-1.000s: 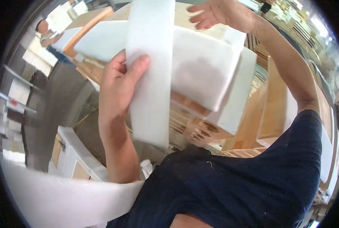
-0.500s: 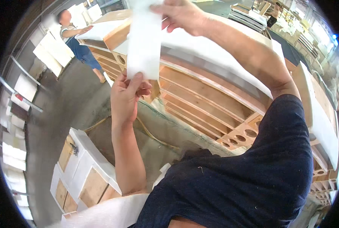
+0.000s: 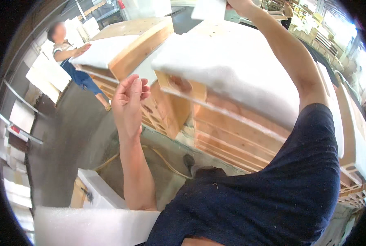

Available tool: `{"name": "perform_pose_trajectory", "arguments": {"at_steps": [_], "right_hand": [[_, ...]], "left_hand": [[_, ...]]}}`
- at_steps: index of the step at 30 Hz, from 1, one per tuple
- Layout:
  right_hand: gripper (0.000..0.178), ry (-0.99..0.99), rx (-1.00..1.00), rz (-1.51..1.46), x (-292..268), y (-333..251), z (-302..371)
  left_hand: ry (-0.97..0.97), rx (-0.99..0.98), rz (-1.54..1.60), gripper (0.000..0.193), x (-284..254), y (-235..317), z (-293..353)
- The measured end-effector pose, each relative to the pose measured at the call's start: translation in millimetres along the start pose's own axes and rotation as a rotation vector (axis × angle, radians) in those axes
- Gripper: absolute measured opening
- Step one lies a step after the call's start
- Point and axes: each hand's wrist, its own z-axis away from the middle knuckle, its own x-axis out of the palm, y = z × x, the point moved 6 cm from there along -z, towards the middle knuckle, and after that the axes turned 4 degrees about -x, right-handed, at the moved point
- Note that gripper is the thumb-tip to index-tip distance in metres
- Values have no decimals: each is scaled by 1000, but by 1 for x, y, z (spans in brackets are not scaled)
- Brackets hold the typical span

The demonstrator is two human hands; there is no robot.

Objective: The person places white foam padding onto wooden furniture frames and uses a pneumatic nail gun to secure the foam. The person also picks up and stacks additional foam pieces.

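Observation:
At the top edge, my right hand (image 3: 241, 5) grips the edge of a white strip (image 3: 208, 10) of thin sheet, part of it out of view. The strip hangs above a wooden frame whose top is covered in white padding (image 3: 232, 53). My left hand (image 3: 128, 104) is raised in front of the gap between two such frames. Its fingers are curled against the thumb, and nothing shows in them. A broad piece of white padding (image 3: 92, 225) lies by my left forearm.
A person (image 3: 74, 61) at the left rests a hand on another padded wooden frame (image 3: 142, 49). A yellowish hose (image 3: 162, 158) crosses the floor. A white-edged wooden piece (image 3: 94, 188) stands low on the left. More padded frames (image 3: 353, 135) line the right.
My left hand has let go of the strip's lower end and shifted slightly left and down. My right hand has carried the strip up and to the right. The view has swung too.

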Motion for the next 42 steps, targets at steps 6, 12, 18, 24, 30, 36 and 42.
{"name": "perform_pose_trajectory", "arguments": {"at_steps": [6,12,18,24,30,36,42], "right_hand": [[64,-76,301,210,34,102,-36],[65,-123,346,140,66,174,-42],[66,-62,397,180,70,177,-27],[62,-91,390,364,62,171,-17],[63,-42,318,555,60,164,-15],[63,-170,351,802,65,167,-17],[57,-225,389,963,72,177,-14]], "left_hand": [[-254,-12,-109,41,35,-38,-159],[-510,-191,-2,53,81,-102,-241],[-771,-351,-18,67,126,-137,-273],[-899,-211,-3,69,154,-136,-272],[-930,73,-287,62,168,-126,-265],[-919,174,-539,61,180,-138,-267],[-885,274,-715,70,175,-121,-259]]}}
